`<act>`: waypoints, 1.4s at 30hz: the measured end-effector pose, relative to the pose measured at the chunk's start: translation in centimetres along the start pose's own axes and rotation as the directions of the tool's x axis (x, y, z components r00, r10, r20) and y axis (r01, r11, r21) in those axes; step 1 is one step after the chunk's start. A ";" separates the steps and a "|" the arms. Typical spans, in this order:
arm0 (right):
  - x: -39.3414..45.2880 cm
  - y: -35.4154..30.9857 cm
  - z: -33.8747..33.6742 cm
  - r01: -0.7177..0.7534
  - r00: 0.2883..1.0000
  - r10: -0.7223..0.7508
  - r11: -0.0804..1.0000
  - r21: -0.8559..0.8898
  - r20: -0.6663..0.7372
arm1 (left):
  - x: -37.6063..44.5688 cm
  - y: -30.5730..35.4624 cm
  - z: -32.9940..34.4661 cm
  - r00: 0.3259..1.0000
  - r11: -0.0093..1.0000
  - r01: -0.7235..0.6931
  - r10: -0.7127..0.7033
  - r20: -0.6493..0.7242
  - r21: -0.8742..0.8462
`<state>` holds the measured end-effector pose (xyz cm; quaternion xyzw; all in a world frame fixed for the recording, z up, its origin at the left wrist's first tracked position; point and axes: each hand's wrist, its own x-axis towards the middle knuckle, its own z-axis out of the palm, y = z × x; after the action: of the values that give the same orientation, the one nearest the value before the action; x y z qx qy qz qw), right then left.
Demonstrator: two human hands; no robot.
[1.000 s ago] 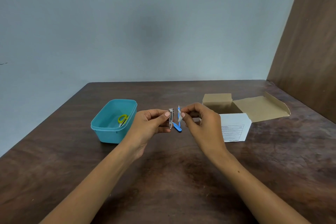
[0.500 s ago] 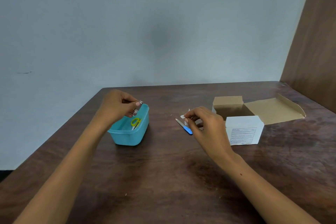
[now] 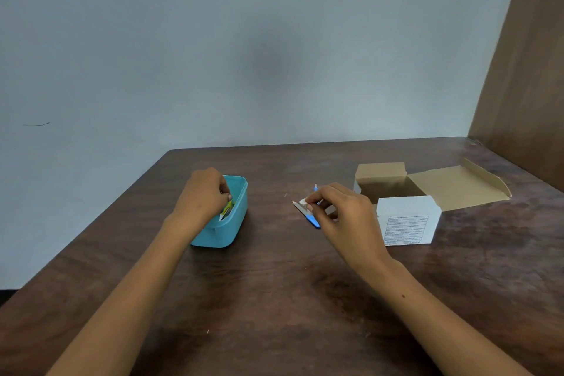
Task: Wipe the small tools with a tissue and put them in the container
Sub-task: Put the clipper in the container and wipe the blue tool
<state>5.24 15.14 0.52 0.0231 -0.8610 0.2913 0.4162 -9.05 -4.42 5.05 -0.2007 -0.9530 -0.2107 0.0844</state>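
My left hand (image 3: 201, 201) reaches into the teal container (image 3: 236, 223) with its fingertips pinched together as before. The nail clipper they held is hidden behind the fingers. Yellow-handled scissors (image 3: 227, 208) lie inside the container. My right hand (image 3: 338, 214) pinches a small wad of white tissue (image 3: 303, 201) just above the metal tip of a blue-handled nail file (image 3: 308, 217), which lies on the table. A small blue-and-white tool (image 3: 316, 188) peeks out behind my right fingers.
An open brown cardboard box (image 3: 381, 180) with its flap spread to the right stands at the back right. A white box with printed text (image 3: 407, 224) sits right beside my right hand. The dark wooden table (image 3: 280, 284) stretches toward me.
My left hand carried the nail clipper left from the table's middle and lowered it into the teal container. My right hand sank with the tissue to the nail file.
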 end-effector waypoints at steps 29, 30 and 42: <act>0.4 0.8 -1.5 -0.173 0.984 0.169 0.983 -0.060 -0.062 | -3.7 6.5 7.5 0.832 0.842 -0.527 0.539 0.133 -0.119; 0.3 0.8 -1.4 -0.170 0.984 0.166 0.984 -0.058 -0.057 | -3.9 6.5 7.2 0.839 0.848 -0.511 0.528 0.134 -0.143; 0.0 0.3 -1.2 -0.172 0.985 0.172 0.984 -0.055 -0.011 | -4.3 6.7 6.1 0.980 0.982 -0.141 0.156 0.124 -0.125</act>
<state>6.03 16.04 0.93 -0.0640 -0.8663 0.3022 0.3926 -2.84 2.28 0.96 -0.2895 -0.9251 -0.2446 0.0242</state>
